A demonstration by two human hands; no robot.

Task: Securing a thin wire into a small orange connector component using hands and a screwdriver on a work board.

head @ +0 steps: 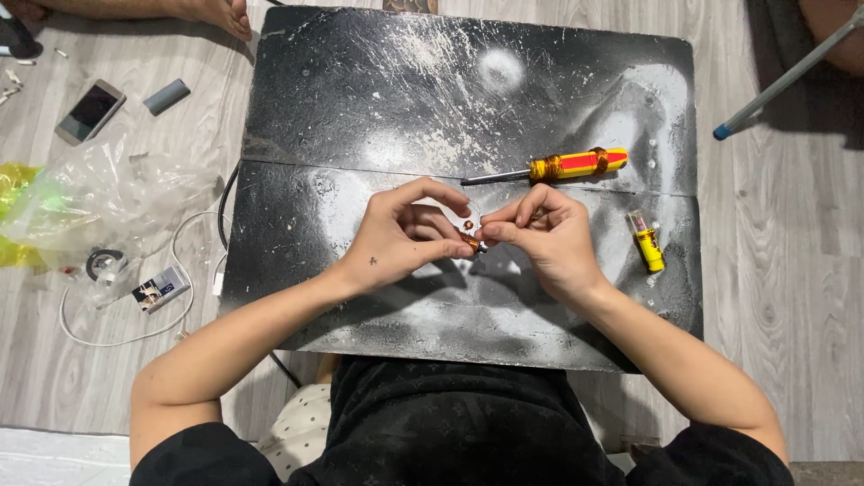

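Note:
My left hand and my right hand meet over the middle of a black, white-smeared board. Both pinch a small copper-coloured part between thumb and fingertips; its exact shape is too small to tell. A screwdriver with a yellow and red handle lies on the board just beyond my right hand, tip pointing left. A small yellow tube lies to the right of my right hand.
On the wood floor at left lie a crumpled clear plastic bag, a phone, a grey block, a white cable and a small box. Another person's foot shows top left. A grey pole crosses top right.

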